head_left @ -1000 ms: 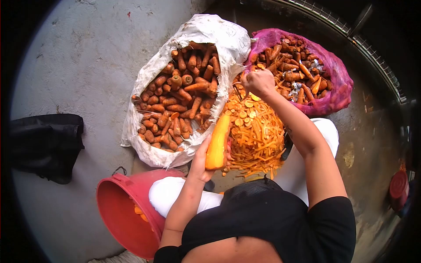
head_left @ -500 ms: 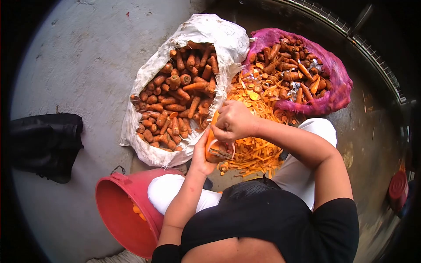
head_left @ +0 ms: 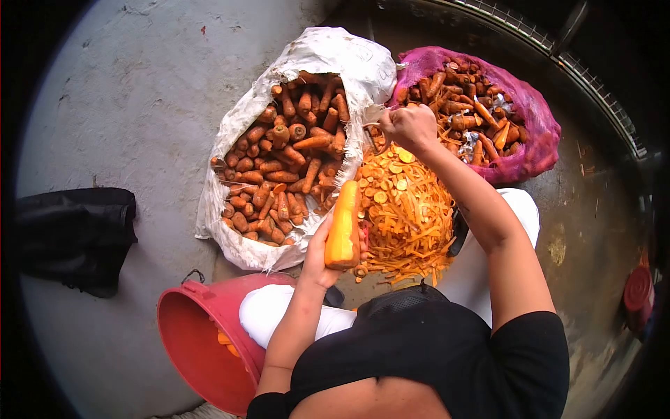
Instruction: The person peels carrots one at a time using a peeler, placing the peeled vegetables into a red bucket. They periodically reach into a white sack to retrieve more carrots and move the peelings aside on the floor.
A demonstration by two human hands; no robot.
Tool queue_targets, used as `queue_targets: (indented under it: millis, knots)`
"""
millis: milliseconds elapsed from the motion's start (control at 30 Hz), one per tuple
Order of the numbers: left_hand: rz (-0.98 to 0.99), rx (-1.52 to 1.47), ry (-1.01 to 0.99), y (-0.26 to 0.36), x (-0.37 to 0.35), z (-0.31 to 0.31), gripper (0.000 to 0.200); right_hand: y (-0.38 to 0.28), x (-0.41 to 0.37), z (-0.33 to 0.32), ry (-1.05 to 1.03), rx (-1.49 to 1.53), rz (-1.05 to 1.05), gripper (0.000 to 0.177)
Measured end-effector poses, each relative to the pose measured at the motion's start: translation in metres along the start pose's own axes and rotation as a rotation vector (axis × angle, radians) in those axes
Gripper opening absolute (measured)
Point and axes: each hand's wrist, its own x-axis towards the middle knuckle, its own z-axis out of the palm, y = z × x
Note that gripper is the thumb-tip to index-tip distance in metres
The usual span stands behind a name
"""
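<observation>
My left hand (head_left: 322, 253) is closed around a large carrot (head_left: 344, 227), mostly bare bright orange with some darker skin near its lower end. The carrot points up and away from me. Beyond its tip, my right hand (head_left: 410, 128) is closed on a peeler (head_left: 377, 138), held apart from the carrot and partly hidden by the fingers. Beneath the hands lies a heap of carrot peelings and cut round ends (head_left: 408, 216). To the left, a white woven sack (head_left: 230, 150) gapes open, full of unpeeled carrots (head_left: 279, 160).
A magenta mesh sack (head_left: 541, 133) of carrots and scraps lies at upper right. By my left leg, a tipped red bucket (head_left: 241, 307) holds some peeled carrots (head_left: 227, 342). Black cloth (head_left: 77, 237) lies at far left. A red round object (head_left: 637, 297) is at far right.
My right hand has moved up and away with the peeler, off the carrot's near end. The carrot in my left hand now shows fully.
</observation>
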Motion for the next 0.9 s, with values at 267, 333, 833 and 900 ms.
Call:
queue_targets:
  millis: [267, 333, 833, 900]
  knots:
    - [0.067, -0.131, -0.007, 0.003, 0.001, 0.013, 0.043, -0.08, -0.03, -0.047, -0.345, 0.708, -0.259, 0.033]
    - [0.002, -0.183, -0.038, 0.001, 0.008, -0.001, 0.041, -0.09, -0.041, -0.051, -0.3, 0.723, -0.393, 0.031]
    - [-0.08, 0.0, -0.121, -0.009, -0.003, -0.008, 0.045, -0.037, -0.008, -0.016, -0.063, 0.096, -0.382, 0.044]
    - [-0.089, 0.01, -0.067, -0.01, -0.007, 0.0, 0.045, 0.005, -0.001, 0.006, -0.183, -0.231, -0.149, 0.047]
